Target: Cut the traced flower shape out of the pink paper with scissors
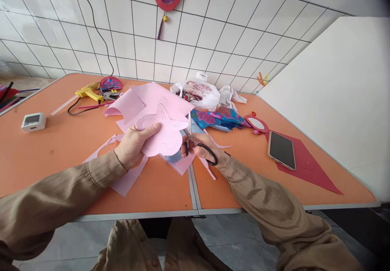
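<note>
My left hand is closed on a pink paper sheet with a curved pencil outline drawn on it, held up over the orange table. My right hand grips black-handled scissors, whose blades point up into the sheet's right edge. Pink offcuts lie on the table under both hands.
A yellow glue gun and tools lie at the back left, a small white device at the left. A white plastic bag, blue patterned fabric, a small red-rimmed mirror and a phone on red paper sit to the right.
</note>
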A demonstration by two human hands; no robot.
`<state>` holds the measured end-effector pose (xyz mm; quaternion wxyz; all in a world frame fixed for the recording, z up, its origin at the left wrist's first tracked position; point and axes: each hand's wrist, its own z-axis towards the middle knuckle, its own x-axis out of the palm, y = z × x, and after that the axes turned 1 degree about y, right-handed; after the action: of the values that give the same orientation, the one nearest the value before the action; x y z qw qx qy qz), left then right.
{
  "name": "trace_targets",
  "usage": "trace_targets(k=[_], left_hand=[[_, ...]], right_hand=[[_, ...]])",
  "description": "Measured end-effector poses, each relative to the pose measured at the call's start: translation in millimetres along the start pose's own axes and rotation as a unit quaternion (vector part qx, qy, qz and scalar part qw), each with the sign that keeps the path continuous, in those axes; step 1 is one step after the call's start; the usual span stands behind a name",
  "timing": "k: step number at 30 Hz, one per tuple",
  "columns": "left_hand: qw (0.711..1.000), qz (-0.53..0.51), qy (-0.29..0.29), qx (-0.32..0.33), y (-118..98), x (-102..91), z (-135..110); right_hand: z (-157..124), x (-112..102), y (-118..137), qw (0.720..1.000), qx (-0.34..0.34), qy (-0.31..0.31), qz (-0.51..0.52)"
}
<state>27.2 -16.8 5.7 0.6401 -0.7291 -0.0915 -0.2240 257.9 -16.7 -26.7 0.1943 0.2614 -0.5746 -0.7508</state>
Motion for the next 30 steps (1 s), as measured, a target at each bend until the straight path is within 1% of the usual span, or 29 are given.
trace_targets(k=[2, 4, 7, 14, 20, 25, 30], left_hand=[[1.000, 0.003, 0.013, -0.003, 2.1, -2.3, 1.0], [1.000, 0.001, 0.014, -0.006, 3.6, -4.3, 1.8], [1.000, -0.007, 0.008, -0.016, 4.8, -5.5, 2.2], [1.000, 0.000, 0.009, -0.019, 4.4, -4.8, 1.3], [0.999, 0.014, 0.042, -0.028, 6.4, -9.0, 1.4], [0.996, 0.027, 0.066, -0.051, 6.4, -9.5, -0.2], [0.995, 0.027, 0.081, -0.055, 5.4, -9.6, -1.7]], right_hand=[[0.0, -1.1, -0.4, 1.000, -0.007, 0.014, 0.015], [-0.2, -2.6, -0.4, 0.999, -0.019, 0.020, 0.031], [-1.1, -5.3, 0.8, 0.999, -0.029, 0.011, 0.034], [-0.7, -7.7, 5.2, 1.000, 0.001, 0.028, -0.001], [-0.2, -6.5, 2.8, 0.999, -0.015, 0.026, -0.009], [0.6, -2.7, 4.6, 0.997, -0.030, 0.061, -0.022], [2.1, 0.1, 4.7, 0.998, -0.042, 0.035, -0.040]])
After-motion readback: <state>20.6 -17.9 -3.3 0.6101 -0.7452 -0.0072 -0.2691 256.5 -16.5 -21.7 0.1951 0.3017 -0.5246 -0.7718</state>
